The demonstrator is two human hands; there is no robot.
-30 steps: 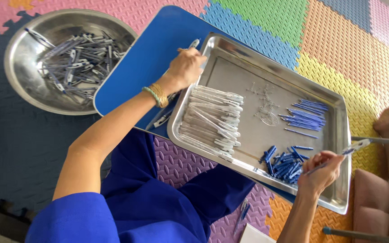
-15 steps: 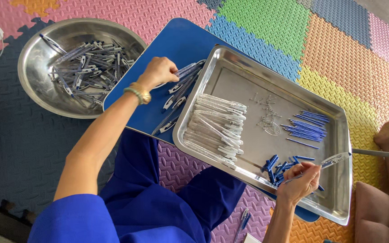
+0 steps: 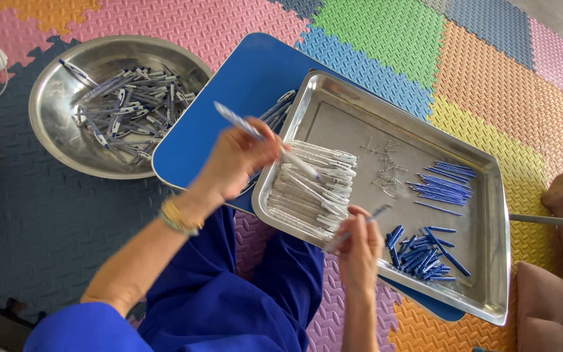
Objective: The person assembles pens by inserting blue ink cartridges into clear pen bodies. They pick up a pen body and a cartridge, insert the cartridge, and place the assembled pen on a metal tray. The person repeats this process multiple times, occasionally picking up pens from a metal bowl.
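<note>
Hands at work over the steel tray (image 3: 490, 195): your left hand (image 3: 239, 160) grips a pen barrel (image 3: 265, 140), your right hand (image 3: 360, 248) pinches a blue refill (image 3: 367, 218).

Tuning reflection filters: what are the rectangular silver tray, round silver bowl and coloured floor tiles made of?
Rectangular silver tray: likely stainless steel, brushed, with bright glare on its rim. Round silver bowl: same metal look, shinier. Coloured floor tiles: apparently foam, matte and textured, with interlocking puzzle edges.
</note>
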